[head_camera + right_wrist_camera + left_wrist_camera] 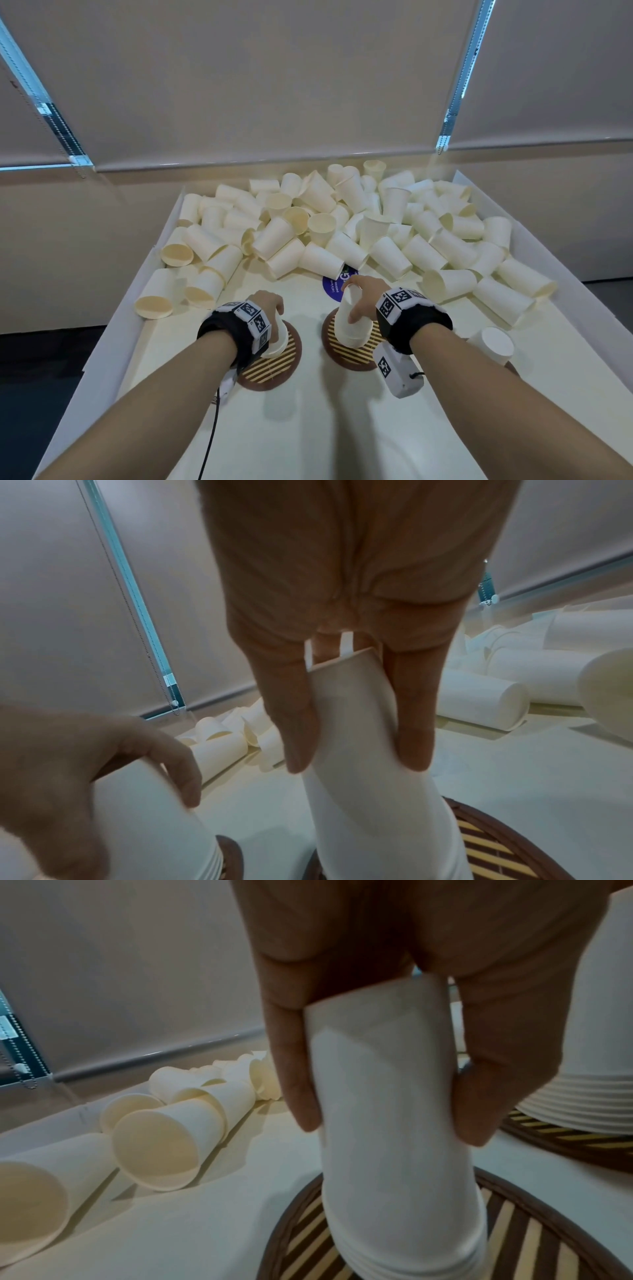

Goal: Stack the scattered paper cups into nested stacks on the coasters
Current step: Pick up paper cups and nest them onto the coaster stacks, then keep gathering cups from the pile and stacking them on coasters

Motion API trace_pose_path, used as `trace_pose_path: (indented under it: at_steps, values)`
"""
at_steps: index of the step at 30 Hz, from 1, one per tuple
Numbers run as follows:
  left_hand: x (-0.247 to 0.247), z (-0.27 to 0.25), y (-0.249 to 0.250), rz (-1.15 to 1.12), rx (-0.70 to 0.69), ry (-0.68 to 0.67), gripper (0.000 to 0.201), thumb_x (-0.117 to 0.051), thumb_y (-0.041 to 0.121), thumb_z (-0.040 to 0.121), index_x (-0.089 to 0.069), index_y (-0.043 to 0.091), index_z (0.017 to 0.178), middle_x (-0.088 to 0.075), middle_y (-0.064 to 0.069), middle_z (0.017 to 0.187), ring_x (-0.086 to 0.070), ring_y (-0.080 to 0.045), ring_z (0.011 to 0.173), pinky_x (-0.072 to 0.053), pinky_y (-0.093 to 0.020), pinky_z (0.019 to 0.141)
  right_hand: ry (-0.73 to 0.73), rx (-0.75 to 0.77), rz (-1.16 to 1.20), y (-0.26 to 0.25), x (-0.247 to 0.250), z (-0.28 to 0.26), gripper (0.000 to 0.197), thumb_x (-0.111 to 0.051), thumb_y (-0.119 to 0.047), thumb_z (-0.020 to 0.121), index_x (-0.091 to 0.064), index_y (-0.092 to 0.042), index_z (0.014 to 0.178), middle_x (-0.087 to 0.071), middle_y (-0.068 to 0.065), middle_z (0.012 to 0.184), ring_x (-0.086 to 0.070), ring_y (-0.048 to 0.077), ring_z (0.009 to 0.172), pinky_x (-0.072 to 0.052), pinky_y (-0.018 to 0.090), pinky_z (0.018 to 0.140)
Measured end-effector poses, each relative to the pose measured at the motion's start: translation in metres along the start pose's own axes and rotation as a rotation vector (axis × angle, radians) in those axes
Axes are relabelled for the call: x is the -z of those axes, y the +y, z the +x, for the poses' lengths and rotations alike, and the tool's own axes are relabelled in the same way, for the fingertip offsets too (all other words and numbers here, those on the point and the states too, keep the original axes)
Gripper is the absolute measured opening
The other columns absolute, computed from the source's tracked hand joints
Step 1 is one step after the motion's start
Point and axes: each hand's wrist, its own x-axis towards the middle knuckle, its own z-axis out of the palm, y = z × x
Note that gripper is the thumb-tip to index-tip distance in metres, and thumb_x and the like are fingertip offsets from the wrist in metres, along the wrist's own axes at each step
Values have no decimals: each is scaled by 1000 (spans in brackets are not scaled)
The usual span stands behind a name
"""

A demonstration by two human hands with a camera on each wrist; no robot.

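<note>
My left hand grips a short nested stack of upside-down white paper cups on the left striped coaster. In the left wrist view the hand pinches this stack between thumb and fingers above the coaster. My right hand grips a taller upside-down stack standing on the middle coaster. The right wrist view shows that hand clamped on the stack's top. Loose cups lie heaped across the far half of the tray.
A third upside-down stack stands at the right on a mostly hidden coaster. A blue round sticker lies behind the middle stack. White tray walls run along both sides. Cups lie on their sides left of my left hand.
</note>
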Motion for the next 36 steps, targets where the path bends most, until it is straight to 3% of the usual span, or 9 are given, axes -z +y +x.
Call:
trace_pose_path:
  at_steps: [2,5,9,12,16,21,26,33,36]
  values:
    - [5,5,-2,-28,10,4,48,-69,13,82,-54,12,127,-53,-7,132,-53,-20,118,-36,-18,78,-1,-3,8,-2,2,6,65,-73,-10,77,-44,-21,134,-49,7,137,-47,28,125,-41,36,101]
    - [11,16,-6,-91,28,-2,42,-59,9,89,-52,5,129,-50,-10,136,-52,-16,114,-35,-5,62,-10,-14,16,-4,4,15,67,-74,-11,76,-44,-23,134,-48,7,138,-47,27,126,-41,35,101]
    - [10,17,-5,-87,28,51,63,-74,24,76,-46,13,132,-47,-6,137,-46,-20,125,-38,-23,97,-21,-43,18,-2,9,15,84,-77,-15,73,-31,-21,143,-44,6,142,-43,28,130,-38,37,105]
    - [16,13,5,-95,-15,142,69,-77,37,72,-47,15,130,-49,-4,132,-47,-21,122,-41,-29,97,-17,-88,34,10,15,12,96,-83,-22,64,-27,-21,142,-44,5,142,-44,30,129,-39,45,105]
    - [37,6,32,-171,-140,254,48,-70,33,81,-54,13,122,-56,-5,125,-53,-20,114,-42,-27,91,-35,-136,41,30,30,7,104,-85,-25,62,-24,-23,146,-39,7,145,-42,30,131,-39,46,107]
    - [60,-2,81,-327,-280,414,19,-62,17,83,-68,7,98,-68,-8,103,-62,-21,94,-50,-30,82,58,-216,4,57,50,7,66,-70,-30,78,-43,-17,137,-48,4,137,-49,27,124,-41,40,105]
    - [79,-5,146,-467,-396,511,15,-59,9,82,-71,5,90,-71,-9,93,-64,-22,89,-50,-28,78,217,-283,50,95,73,9,42,-63,-25,82,-60,-8,120,-59,14,125,-56,31,116,-45,35,90]
    - [71,17,217,-315,-501,324,17,-56,9,85,-69,5,95,-70,-10,100,-64,-25,96,-52,-33,84,291,-378,122,158,102,5,42,-58,-18,88,-55,-2,127,-53,18,132,-51,33,122,-44,36,94]
    - [62,31,235,-261,-484,264,21,-57,14,88,-67,9,106,-66,-7,109,-61,-22,104,-46,-25,82,301,-465,155,180,118,3,41,-57,-17,89,-55,-1,127,-53,19,132,-51,33,122,-42,33,86]
